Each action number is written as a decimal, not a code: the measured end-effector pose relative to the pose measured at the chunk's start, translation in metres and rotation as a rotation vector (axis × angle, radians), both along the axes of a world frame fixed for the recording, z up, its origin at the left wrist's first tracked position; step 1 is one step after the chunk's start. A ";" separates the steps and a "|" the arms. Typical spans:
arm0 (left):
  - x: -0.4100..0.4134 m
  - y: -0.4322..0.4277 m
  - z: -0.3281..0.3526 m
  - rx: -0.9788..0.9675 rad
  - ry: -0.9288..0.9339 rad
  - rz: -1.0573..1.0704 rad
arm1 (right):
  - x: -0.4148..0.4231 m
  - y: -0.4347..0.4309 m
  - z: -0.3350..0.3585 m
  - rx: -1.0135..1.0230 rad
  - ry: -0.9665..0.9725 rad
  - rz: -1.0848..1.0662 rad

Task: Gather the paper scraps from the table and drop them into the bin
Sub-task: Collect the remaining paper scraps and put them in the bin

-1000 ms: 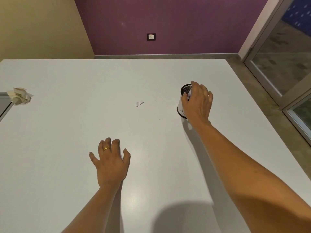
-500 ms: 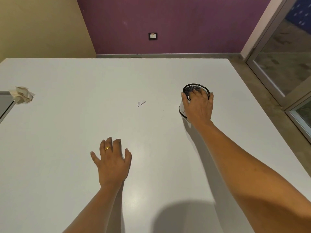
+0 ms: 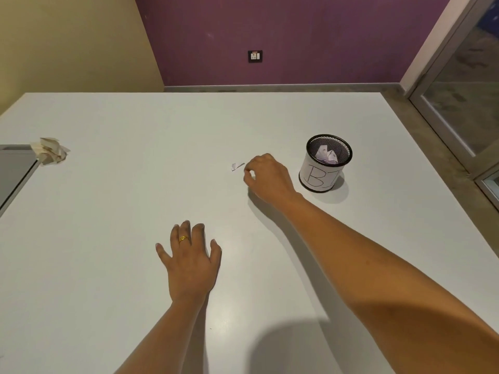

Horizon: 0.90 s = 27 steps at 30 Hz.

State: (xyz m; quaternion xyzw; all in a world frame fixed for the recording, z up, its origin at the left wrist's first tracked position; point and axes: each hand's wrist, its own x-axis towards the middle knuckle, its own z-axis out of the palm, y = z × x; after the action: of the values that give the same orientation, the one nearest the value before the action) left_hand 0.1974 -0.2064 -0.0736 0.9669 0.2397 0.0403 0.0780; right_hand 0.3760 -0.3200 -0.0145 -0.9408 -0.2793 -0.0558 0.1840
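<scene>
A small white paper scrap [image 3: 237,166] lies on the white table [image 3: 108,211], just left of my right hand's fingertips and apart from them. My right hand [image 3: 267,179] hovers low over the table between the scrap and the bin, fingers loosely curled with a small gap between thumb and forefinger, holding nothing. The bin [image 3: 325,163] is a small black mesh cup with a white paper label, standing upright to the right of that hand; white scraps lie inside it. My left hand [image 3: 189,263] rests flat on the table nearer to me, fingers spread, with a gold ring.
A crumpled beige paper wad [image 3: 51,154] sits at the table's left edge beside a grey box [image 3: 14,168]. The table's right edge runs diagonally past the bin, with the floor and a glass door [image 3: 459,103] beyond.
My right hand has left the bin and moved left across the table to the small scrap. The bin now stands uncovered. My left hand has stayed in place.
</scene>
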 end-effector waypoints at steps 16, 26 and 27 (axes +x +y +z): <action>0.000 0.003 -0.004 -0.004 0.016 0.017 | 0.006 0.053 -0.025 -0.348 0.361 0.072; 0.001 0.002 -0.001 -0.010 0.005 0.008 | -0.022 0.031 -0.030 -0.248 0.151 0.140; 0.001 0.002 -0.001 -0.009 0.006 0.007 | -0.023 0.028 -0.031 -0.241 0.152 0.148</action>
State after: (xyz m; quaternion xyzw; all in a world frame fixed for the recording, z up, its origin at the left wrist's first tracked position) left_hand 0.1981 -0.2041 -0.0741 0.9657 0.2437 0.0366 0.0815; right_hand 0.3529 -0.2916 -0.0453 -0.9344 -0.3378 0.0634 0.0940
